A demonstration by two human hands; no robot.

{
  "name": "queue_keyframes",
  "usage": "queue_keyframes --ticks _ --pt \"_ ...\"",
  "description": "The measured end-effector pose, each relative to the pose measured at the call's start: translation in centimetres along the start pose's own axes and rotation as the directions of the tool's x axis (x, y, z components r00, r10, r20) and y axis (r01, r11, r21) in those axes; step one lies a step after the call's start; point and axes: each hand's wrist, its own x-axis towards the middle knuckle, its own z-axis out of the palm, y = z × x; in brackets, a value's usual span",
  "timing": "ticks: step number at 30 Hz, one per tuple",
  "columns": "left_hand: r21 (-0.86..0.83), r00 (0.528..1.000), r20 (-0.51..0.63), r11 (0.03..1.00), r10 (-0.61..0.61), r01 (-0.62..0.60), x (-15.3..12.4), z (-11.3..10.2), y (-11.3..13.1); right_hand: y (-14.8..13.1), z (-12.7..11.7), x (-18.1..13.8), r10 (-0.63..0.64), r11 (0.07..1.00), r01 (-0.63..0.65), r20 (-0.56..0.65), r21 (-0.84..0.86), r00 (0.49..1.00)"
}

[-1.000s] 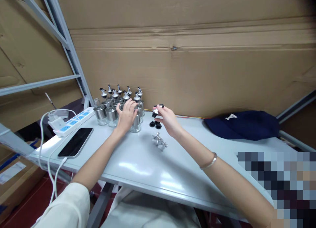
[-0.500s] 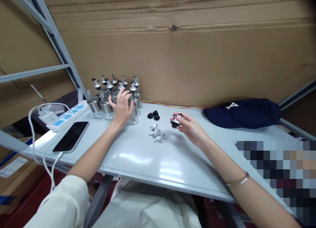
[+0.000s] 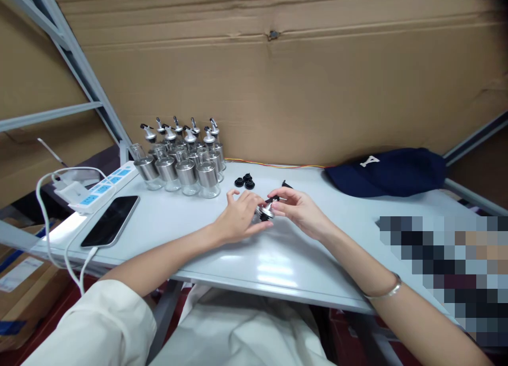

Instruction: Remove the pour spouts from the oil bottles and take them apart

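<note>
1. Pale grey bench [image 3: 246, 260]: smooth, glossy top with bright light reflections near its front edge.
2. Brown cardboard sheet [image 3: 278, 101] stands behind the bench; it is creased horizontally and shows one small torn hole.
3. Grey metal frame [image 3: 89, 83] rises at the left, with bracing bars; another bar is seen at the far right.
4. Pourer spout [image 3: 269, 211], silver and black, is located above the middle of the bench, between the two hands.
5. Right hand [image 3: 299, 212]: fingers narrowed on the pourer spout, holding it. A metal bracelet [image 3: 384, 291] is worn on that forearm.
6. Left hand [image 3: 240, 215]: beside the pourer spout, thumb extended beneath it, fingers curved. Whether it grips anything cannot be told.
7. Three black stoppers [image 3: 244, 181] lie grouped on the bench beyond the left hand.
8. Glass bottles [image 3: 208, 178] with metal sleeves stand upright at the rear left. The front four have open necks; spouts show above those behind.
9. White power strip [image 3: 105, 189] and dark-screened phone [image 3: 111, 220] lie at the left, white cables nearby.
10. Navy cap [image 3: 391, 173] rests at the rear right; thin coloured wires [image 3: 273, 166] run along the back edge.
11. Cardboard box [image 3: 24, 286] sits below, left of the bench. Lower right area is pixelated.
</note>
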Motion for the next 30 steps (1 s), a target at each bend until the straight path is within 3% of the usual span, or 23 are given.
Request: queue_keyframes --ticks 4,6,8,10,12,14,17,26,30 --pt "-0.016 0.999 0.018 0.999 -0.040 0.040 0.0 -0.1 0.0 0.1 0.0 0.0 -0.092 0.984 0.092 0.003 -0.152 0.996" --pt "0.005 0.999 0.017 0.999 -0.038 0.038 0.1 -0.2 0.0 0.1 0.0 -0.2 -0.215 0.931 0.207 0.008 -0.301 0.977" --pt "0.033 1.000 0.007 0.999 -0.023 0.023 0.1 -0.3 0.1 -0.1 0.0 -0.4 -0.378 0.775 0.361 0.078 -0.518 0.923" --pt "0.071 1.000 0.007 0.997 0.001 -0.001 0.1 -0.2 0.1 -0.2 -0.1 -0.7 -0.478 0.534 0.475 0.214 -0.699 0.852" --pt "0.105 0.999 0.025 0.994 0.019 -0.022 0.1 -0.2 0.0 -0.2 -0.2 -0.8 -0.500 0.344 0.533 0.330 -0.773 0.801" --pt "0.129 0.998 0.050 0.991 0.024 -0.030 0.1 -0.2 0.0 -0.1 -0.3 -0.7 -0.529 0.256 0.571 0.381 -0.780 0.758" --pt "0.142 0.995 0.099 0.989 0.033 -0.047 0.3 -0.3 -0.1 0.0 -0.1 -0.7 -0.580 0.211 0.599 0.395 -0.773 0.713" --pt "-0.057 0.995 0.103 0.998 -0.002 0.008 0.5 -0.6 -0.2 -0.7 0.1 -1.3 -0.607 0.217 0.625 0.398 -0.750 0.688" --pt "-0.033 0.994 0.093 0.998 -0.058 0.061 0.5 -0.4 -0.5 -0.6 0.1 -1.2 -0.597 0.184 0.588 0.386 -0.788 0.703"
